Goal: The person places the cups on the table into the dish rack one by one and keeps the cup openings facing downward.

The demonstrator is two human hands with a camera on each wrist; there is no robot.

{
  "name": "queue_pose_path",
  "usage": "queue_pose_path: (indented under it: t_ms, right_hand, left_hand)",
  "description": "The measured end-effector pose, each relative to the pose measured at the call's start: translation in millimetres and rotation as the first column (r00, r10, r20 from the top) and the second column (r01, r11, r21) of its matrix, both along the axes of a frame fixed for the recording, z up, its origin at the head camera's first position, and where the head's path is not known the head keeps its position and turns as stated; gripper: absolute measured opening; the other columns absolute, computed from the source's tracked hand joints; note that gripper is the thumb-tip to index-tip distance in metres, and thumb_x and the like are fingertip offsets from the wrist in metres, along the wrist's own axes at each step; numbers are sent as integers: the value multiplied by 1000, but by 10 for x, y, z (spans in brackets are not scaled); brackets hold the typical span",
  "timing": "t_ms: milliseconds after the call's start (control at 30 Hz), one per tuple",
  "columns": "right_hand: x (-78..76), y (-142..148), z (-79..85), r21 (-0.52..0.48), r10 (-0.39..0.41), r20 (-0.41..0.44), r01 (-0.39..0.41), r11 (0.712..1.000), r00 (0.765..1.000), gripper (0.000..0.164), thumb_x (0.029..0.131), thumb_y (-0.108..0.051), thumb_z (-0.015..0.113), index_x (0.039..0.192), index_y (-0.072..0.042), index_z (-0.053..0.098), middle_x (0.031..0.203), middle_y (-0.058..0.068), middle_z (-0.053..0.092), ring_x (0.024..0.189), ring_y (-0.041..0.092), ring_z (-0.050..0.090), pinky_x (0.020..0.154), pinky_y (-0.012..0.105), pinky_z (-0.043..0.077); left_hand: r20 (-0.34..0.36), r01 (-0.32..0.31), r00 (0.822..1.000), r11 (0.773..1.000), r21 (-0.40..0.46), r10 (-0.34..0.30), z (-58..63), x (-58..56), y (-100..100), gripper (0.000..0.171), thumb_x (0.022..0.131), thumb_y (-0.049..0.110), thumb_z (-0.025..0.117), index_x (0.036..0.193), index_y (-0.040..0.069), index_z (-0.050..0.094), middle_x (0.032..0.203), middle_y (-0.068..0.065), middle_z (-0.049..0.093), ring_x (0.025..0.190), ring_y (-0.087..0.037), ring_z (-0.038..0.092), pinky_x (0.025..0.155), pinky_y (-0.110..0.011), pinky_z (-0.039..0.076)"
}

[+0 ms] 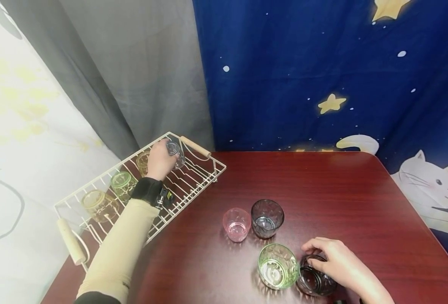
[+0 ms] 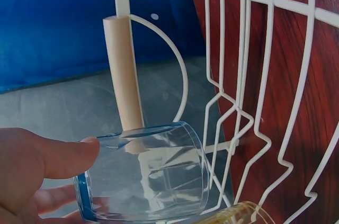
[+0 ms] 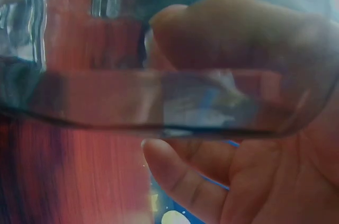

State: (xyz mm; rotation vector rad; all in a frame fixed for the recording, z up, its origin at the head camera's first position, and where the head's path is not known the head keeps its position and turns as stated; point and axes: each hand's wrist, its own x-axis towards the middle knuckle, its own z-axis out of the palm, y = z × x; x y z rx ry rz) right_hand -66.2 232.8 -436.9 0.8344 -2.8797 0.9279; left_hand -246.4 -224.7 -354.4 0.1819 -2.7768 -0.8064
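My left hand (image 1: 160, 161) grips a clear, blue-tinted glass cup (image 1: 176, 159) at the far end of the white wire dish rack (image 1: 193, 198). In the left wrist view the thumb presses the base end of this cup (image 2: 153, 181), whose mouth points toward the wires. At the front right of the table, my right hand (image 1: 339, 261) holds a dark glass cup (image 1: 315, 282) by its rim, with the thumb over the near side. A green glass cup (image 1: 278, 267) stands right beside it. The dark glass fills much of the right wrist view, the thumb showing through it.
Amber and green cups sit upside down in the rack: an amber one (image 1: 99, 205), a green one (image 1: 123, 185) and another amber one (image 1: 142, 162). A pink cup (image 1: 237, 226) and a grey cup (image 1: 267, 219) stand mid-table. Wooden handles (image 1: 195, 147) cap the rack.
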Motion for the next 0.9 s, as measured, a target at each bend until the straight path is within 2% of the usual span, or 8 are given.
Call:
queue_pose_path:
  t_ms: [100, 233, 467, 633, 733, 900]
  right_hand:
    - [1, 0, -21, -1, 6, -16, -6, 1000, 1000, 22, 73, -8, 79, 93, -15, 71, 86, -8, 70, 74, 3, 63, 64, 23, 53]
    - [7, -5, -47, 26, -7, -38, 8, 1000, 999, 21, 73, -11, 79, 90, -19, 71, 86, -11, 70, 79, -4, 61, 67, 24, 54]
    - [12, -16, -77, 23, 19, -85, -17, 1000, 996, 23, 71, -8, 79, 85, -24, 71, 83, -13, 70, 81, -8, 59, 65, 23, 52]
    - [17, -19, -63, 21, 20, -54, -19, 1000, 998, 22, 73, -8, 78, 85, -26, 72, 83, -16, 69, 78, -7, 59, 64, 20, 50]
    - [19, -16, -60, 19, 33, -51, -32, 999, 998, 21, 74, -7, 77, 85, -24, 73, 82, -16, 69, 75, -2, 60, 64, 20, 49]
    - [20, -9, -64, 13, 45, -69, -44, 999, 997, 20, 73, -7, 78, 85, -23, 74, 81, -16, 69, 74, -3, 60, 63, 20, 49]
  left_hand:
    - [-14, 1, 1000, 1000, -8, -1, -8, -34, -17, 64, 85, 15, 66, 140, -8, 42, 132, -32, 51, 123, -45, 50, 107, -55, 42]
    - [-25, -6, 1000, 1000, -22, 6, -26, -69, -34, 64, 85, 15, 66, 139, -9, 42, 131, -32, 51, 123, -46, 50, 107, -55, 42]
    - [-31, 22, 999, 998, -57, -23, -110, -154, -42, 65, 86, 15, 68, 140, -8, 41, 135, -31, 50, 124, -44, 51, 107, -53, 44]
    - [-48, 16, 999, 998, -61, -19, -157, -220, -67, 65, 84, 13, 68, 139, -8, 43, 137, -32, 49, 124, -46, 51, 107, -54, 43]
    - [-36, 15, 999, 997, -70, -17, -178, -249, -85, 64, 84, 12, 68, 139, -9, 43, 139, -32, 48, 126, -46, 50, 109, -53, 42]
    - [14, 26, 1000, 994, -103, -24, -176, -277, -89, 64, 85, 12, 67, 140, -10, 42, 139, -34, 47, 126, -46, 50, 108, -53, 43]
